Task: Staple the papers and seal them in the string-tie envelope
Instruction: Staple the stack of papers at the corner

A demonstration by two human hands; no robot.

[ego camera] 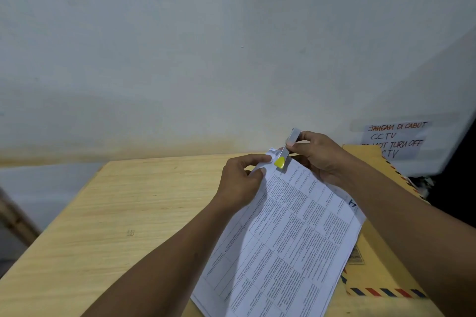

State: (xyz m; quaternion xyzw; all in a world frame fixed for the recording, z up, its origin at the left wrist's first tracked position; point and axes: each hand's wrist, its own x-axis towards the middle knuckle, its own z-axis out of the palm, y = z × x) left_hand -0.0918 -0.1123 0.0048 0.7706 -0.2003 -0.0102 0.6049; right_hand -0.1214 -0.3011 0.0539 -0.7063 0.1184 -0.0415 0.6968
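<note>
A stack of printed white papers (286, 237) with tables of text lies slanted across the wooden table (128, 201). My left hand (239, 180) pinches the papers' far left corner. My right hand (319, 157) grips a small silver stapler with a yellow tip (284, 154), whose jaws sit over that same corner. A brown envelope with a red-and-blue striped border (373, 273) lies under the papers on the right, partly hidden by them and by my right forearm.
A white wall rises right behind the table. A handwritten paper notice (396, 139) is taped to it at the right. The table's left edge (51, 224) drops off to the floor, and something dark stands at the far right.
</note>
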